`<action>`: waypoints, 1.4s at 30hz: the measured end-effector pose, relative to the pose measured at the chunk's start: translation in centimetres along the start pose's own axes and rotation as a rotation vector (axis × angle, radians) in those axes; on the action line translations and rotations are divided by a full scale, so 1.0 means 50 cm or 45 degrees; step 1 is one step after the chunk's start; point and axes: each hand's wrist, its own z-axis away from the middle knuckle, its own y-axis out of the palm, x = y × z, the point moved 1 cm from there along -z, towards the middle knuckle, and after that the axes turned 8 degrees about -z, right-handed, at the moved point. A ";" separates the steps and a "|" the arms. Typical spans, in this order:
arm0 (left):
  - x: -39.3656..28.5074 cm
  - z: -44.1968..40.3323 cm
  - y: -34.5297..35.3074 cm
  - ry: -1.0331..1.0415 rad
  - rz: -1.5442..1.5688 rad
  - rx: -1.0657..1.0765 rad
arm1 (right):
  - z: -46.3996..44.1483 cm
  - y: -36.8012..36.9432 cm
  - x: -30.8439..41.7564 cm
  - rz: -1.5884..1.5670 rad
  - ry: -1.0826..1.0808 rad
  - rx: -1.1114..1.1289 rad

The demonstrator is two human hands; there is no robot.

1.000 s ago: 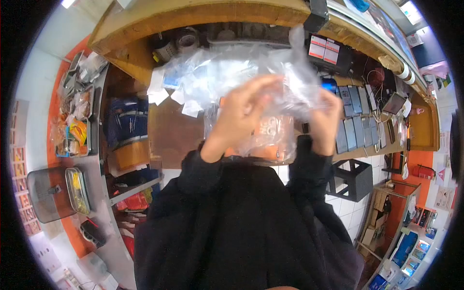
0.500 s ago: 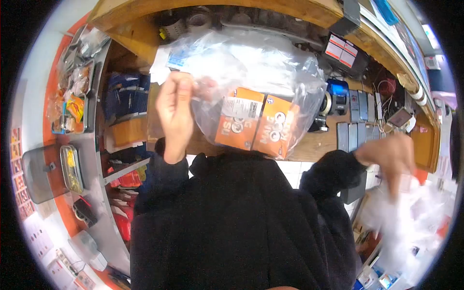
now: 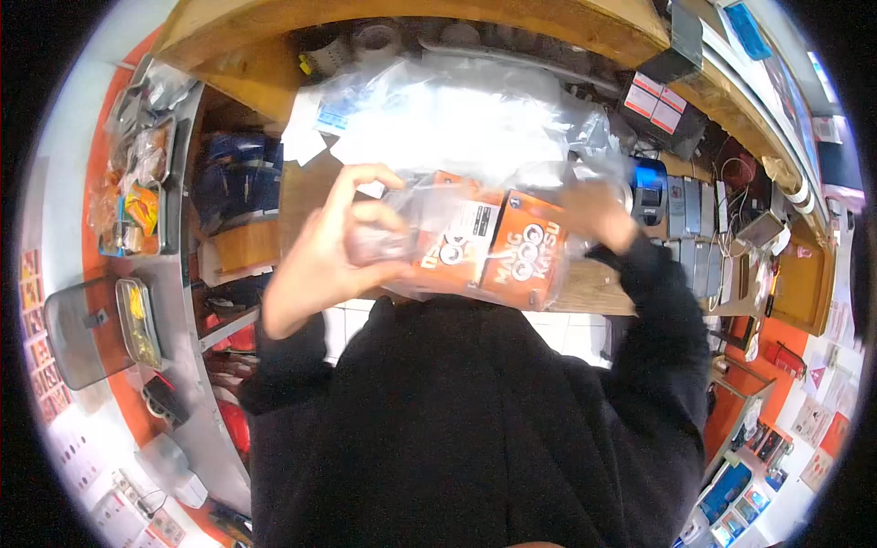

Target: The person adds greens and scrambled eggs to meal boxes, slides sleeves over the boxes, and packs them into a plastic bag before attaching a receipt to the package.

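Two orange boxes with white lettering (image 3: 528,251) sit side by side in a clear plastic bag (image 3: 429,294) at the table's near edge. A white label is stuck on the left box. My left hand (image 3: 333,242) curls around the bag's left side, fingers bent over and thumb below, by the left box. Something pinkish shows through the plastic inside that grip; I cannot make out what. At the bag's right side is my right hand (image 3: 598,215), smeared by motion, over the right box's edge. Its fingers are not distinct.
Behind the bag lies a bright heap of clear plastic (image 3: 457,119). To the right stand a label printer (image 3: 649,187) and several phones (image 3: 685,196) with cables. A wooden shelf (image 3: 411,23) arches overhead. Food trays (image 3: 151,192) are at the left.
My right hand has come from the far right to the bag; the crumpled plastic it held is out of view. My left hand has moved lower and now wraps the bag's side.
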 end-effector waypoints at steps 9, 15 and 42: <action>-0.052 -0.004 -0.088 0.282 -0.441 0.060 | 0.351 -0.197 0.123 0.269 -0.470 -0.151; -0.048 -0.115 0.260 0.915 0.332 0.060 | 0.275 -0.102 0.159 -0.415 -0.980 -1.204; 0.241 -0.023 0.406 -0.104 -0.702 -0.047 | -0.006 0.188 0.189 -0.842 -0.527 -0.887</action>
